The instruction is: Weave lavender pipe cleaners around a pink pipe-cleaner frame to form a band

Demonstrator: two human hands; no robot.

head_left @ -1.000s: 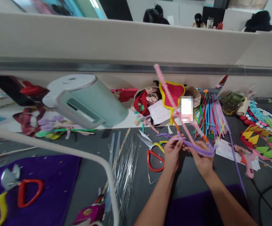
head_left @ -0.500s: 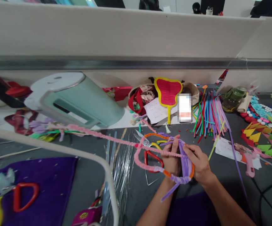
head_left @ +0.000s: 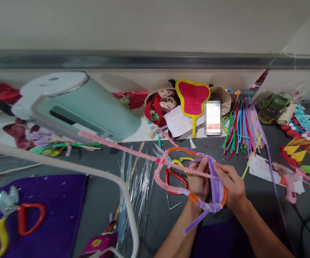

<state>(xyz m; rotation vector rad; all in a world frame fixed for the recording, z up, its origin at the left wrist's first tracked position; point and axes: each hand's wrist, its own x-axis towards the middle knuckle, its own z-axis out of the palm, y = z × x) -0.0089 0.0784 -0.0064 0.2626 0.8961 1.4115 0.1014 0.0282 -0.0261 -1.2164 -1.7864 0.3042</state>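
Note:
Both hands hold a fan-shaped pipe-cleaner frame [head_left: 216,188] made of pink, orange and purple fuzzy stems, its long pink handle pointing left. Purple stems lie side by side across its right end. My left hand [head_left: 198,181] is closed on the frame from behind, thumb up at the purple stems' top. My right hand [head_left: 231,182] pinches the right edge, with thumb and index finger at the purple stems. A loose purple end sticks out below. Scissors [head_left: 175,179] with red and yellow handles lie behind the frame's loop.
A bundle of coloured pipe cleaners [head_left: 242,129] lies behind my right hand, near a pink glue gun [head_left: 289,184]. A red and yellow fan [head_left: 193,98] leans at the back. Thin wires [head_left: 137,190], a white curved tube [head_left: 128,200] and more scissors [head_left: 32,218] are to the left.
The camera view has tilted down, so the wall's top edge is out of sight. Both hands keep their hold on the frame, with only slight finger movement.

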